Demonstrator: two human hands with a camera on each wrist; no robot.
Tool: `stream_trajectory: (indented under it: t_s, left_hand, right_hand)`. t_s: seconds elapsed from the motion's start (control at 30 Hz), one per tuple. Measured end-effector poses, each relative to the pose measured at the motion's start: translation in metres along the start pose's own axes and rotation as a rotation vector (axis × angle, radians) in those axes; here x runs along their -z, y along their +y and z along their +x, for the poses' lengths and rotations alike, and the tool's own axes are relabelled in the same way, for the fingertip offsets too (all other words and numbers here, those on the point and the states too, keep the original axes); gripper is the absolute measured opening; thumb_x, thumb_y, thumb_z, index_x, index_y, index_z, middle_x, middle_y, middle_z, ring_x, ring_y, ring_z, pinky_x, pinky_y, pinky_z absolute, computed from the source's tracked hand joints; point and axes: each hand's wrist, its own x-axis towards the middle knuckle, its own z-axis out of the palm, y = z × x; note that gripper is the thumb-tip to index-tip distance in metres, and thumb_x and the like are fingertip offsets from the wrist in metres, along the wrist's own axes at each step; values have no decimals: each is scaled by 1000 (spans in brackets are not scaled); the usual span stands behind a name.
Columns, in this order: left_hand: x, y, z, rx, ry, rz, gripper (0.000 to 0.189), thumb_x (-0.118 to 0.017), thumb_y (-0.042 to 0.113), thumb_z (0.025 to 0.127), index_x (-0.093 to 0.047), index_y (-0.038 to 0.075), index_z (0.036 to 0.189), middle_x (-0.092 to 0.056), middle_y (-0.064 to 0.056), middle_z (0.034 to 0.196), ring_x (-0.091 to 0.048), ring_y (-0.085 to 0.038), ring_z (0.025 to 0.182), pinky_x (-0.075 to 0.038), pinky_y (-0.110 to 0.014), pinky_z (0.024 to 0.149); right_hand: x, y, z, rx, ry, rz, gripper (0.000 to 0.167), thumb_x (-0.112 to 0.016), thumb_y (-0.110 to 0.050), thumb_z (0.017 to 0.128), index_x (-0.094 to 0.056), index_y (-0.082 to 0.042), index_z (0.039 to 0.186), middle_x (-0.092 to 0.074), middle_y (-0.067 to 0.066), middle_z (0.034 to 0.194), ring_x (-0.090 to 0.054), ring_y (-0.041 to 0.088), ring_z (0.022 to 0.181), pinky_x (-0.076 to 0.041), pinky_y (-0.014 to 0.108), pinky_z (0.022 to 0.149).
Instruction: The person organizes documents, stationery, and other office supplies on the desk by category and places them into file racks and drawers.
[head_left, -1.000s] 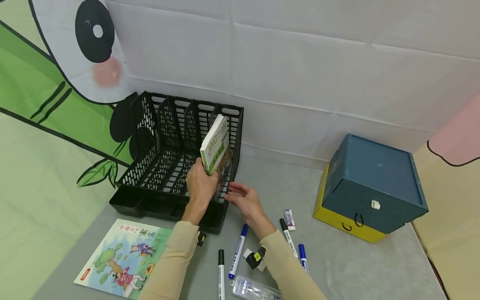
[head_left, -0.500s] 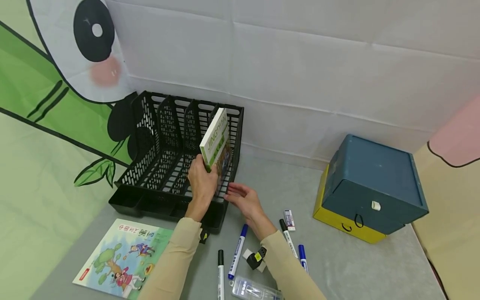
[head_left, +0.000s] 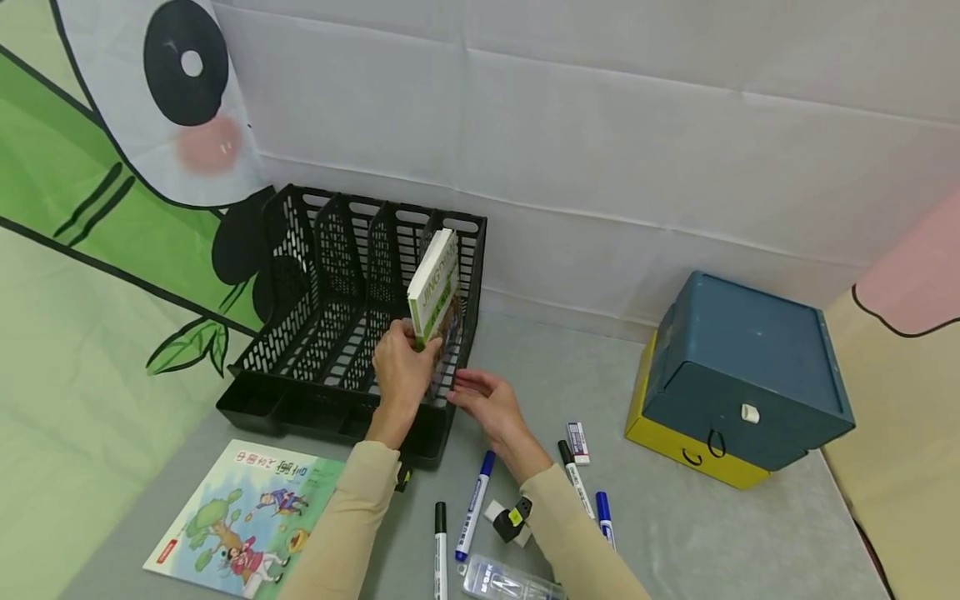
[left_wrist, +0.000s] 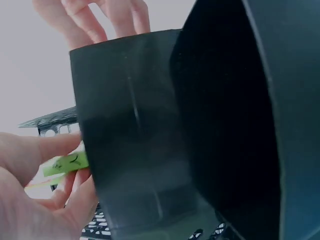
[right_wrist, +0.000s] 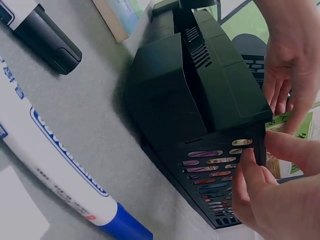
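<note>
A thick book [head_left: 433, 287] with a white and green cover stands tilted in the rightmost compartment of a black file rack [head_left: 336, 275]. My left hand [head_left: 402, 367] grips the book's lower near edge, thumb on the cover side. In the left wrist view, the book's green edge [left_wrist: 67, 164] shows between thumb and fingers, while the black rack front hides much else. My right hand [head_left: 495, 410] holds the rack's right side wall near the front corner. In the right wrist view, its thumb lies over the edge and its fingers [right_wrist: 250, 170] press the slotted outside.
A picture book [head_left: 243, 521] lies in front of the rack at left. Nearer me are a blue-capped marker [head_left: 474, 504], a black-capped marker [head_left: 440, 550], a clear case [head_left: 510, 581] and an eraser [head_left: 577, 442]. A blue and yellow drawer box [head_left: 750, 367] stands right.
The book first rose slightly, then came down and a little to the right with my left hand. My right hand has stayed at the rack's side.
</note>
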Motion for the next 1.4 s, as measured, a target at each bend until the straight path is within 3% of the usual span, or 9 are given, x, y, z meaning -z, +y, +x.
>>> stream_trajectory:
  t_s: [0.2, 0.5, 0.77, 0.93, 1.17, 1.4]
  left_hand:
    - [4, -1, 0, 8, -38, 1, 25, -75, 8, 91, -62, -5, 108, -71, -25, 104, -70, -39, 95, -55, -53, 82]
    - [1, -3, 3, -56, 61, 9, 17, -74, 3, 92, -60, -4, 97, -65, -23, 97, -65, -38, 89, -53, -51, 78]
    - [0, -2, 3, -102, 72, 61, 21, -76, 2, 91, -58, -4, 99, -63, -25, 98, -66, -42, 92, -57, -52, 76]
    - [2, -5, 5, -76, 57, 51, 22, -76, 3, 92, -57, -4, 100, -62, -25, 99, -65, -41, 93, -56, -52, 79]
    - [6, -4, 3, 8, -10, 16, 27, -77, 8, 93, -61, -6, 110, -66, -25, 104, -67, -38, 95, -55, -51, 82]
    - [9, -5, -1, 5, -35, 12, 34, -78, 15, 94, -60, -6, 115, -62, -25, 109, -62, -40, 100, -50, -53, 86]
  right_hand:
    - [0, 2, 1, 5, -4, 13, 45, -73, 7, 90, -61, 8, 133, -66, 21, 130, -64, 33, 121, -56, 33, 95]
    - [0, 2, 1, -4, -1, 41, 48, -73, 7, 90, -60, 5, 136, -60, 24, 139, -64, 33, 122, -56, 34, 95]
    - [-1, 3, 3, -8, 12, 93, 50, -72, 9, 89, -59, 5, 138, -59, 24, 141, -63, 32, 125, -55, 34, 95]
    - [-1, 5, 2, 1, 12, 84, 50, -72, 8, 90, -58, 5, 139, -57, 25, 142, -61, 34, 127, -55, 35, 97]
    - [0, 8, 3, -3, 4, 74, 49, -71, 7, 92, -58, 5, 139, -55, 27, 144, -60, 35, 128, -54, 35, 97]
    - [0, 6, 2, 7, -7, 46, 47, -71, 5, 92, -59, 5, 138, -58, 26, 142, -62, 33, 126, -54, 35, 98]
